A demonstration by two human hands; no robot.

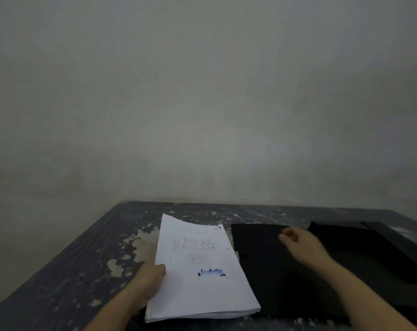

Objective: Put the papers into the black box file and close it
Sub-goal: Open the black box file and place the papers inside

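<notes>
Two hands, left hand (148, 281) gripping papers (198, 268), right hand (300, 246) over black box file (269, 271)

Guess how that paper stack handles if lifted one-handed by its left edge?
The paper stack is thick, so probably fairly heavy. Loose sheets would likely sag and fan away from the left hand gripping one edge. A mark at the far right corner may be a staple; unclear.
</notes>
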